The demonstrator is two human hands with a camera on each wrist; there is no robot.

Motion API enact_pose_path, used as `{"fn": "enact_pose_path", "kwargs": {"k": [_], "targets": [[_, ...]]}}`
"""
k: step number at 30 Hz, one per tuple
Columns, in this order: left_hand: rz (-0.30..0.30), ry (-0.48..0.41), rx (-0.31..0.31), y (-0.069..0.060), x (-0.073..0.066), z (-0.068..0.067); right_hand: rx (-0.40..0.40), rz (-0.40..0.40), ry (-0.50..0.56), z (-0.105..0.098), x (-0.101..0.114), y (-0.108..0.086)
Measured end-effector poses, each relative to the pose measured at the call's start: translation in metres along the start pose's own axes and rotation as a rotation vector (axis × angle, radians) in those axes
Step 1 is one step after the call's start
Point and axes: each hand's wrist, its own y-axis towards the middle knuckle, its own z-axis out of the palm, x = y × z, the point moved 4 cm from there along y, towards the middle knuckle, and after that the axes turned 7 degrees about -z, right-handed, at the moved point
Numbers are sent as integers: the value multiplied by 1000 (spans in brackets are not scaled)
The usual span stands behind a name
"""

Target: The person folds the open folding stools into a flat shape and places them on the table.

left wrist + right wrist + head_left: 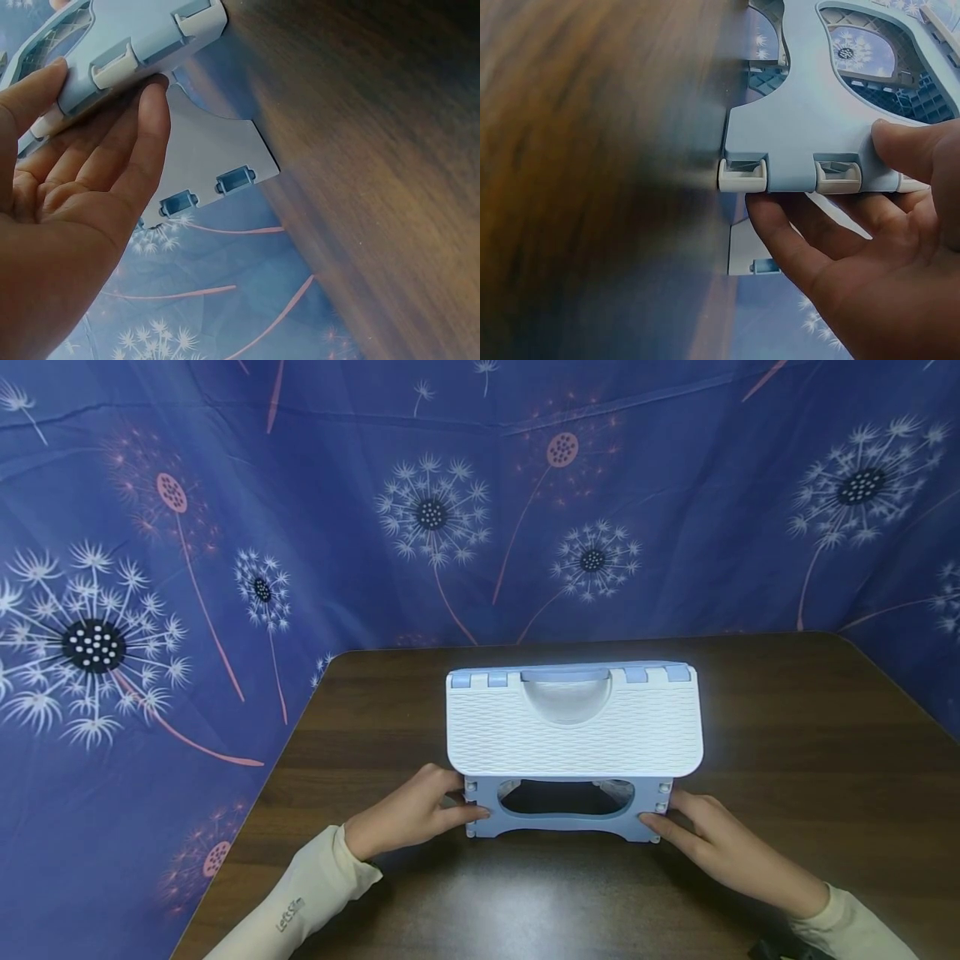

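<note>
Cream fabric sleeves (300,893) angle inward in the head view; left hand (412,810) and right hand (723,843) grip opposite ends of a white-topped, pale-blue plastic folding stool (573,743) standing on a dark brown wooden table (375,710). Left wrist view: palm showing, thumb on the blue leg panel (161,37), fingers behind. Right wrist view: thumb pressing the stool's panel, fingers curved behind its hinged edge.

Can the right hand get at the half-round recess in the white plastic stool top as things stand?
Probably yes, once it lets go: the right hand grips the pale-blue plastic leg panel by its side edge, below the stool top. Nothing covers the recess.
</note>
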Motion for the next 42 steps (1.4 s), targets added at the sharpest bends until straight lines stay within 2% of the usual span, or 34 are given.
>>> {"fn": "enact_pose_path", "kwargs": {"k": [9, 18, 37, 42], "targets": [[-9, -23, 8, 1, 2, 1, -3, -17, 7, -1, 0, -1], [7, -48, 18, 0, 2, 3, 4, -16, 29, 0, -2, 0], [41, 3, 25, 0, 0, 2, -20, -86, 32, 0, -1, -2], [39, 1, 26, 0, 0, 2, -17, -80, 21, 0, -1, -1]]}}
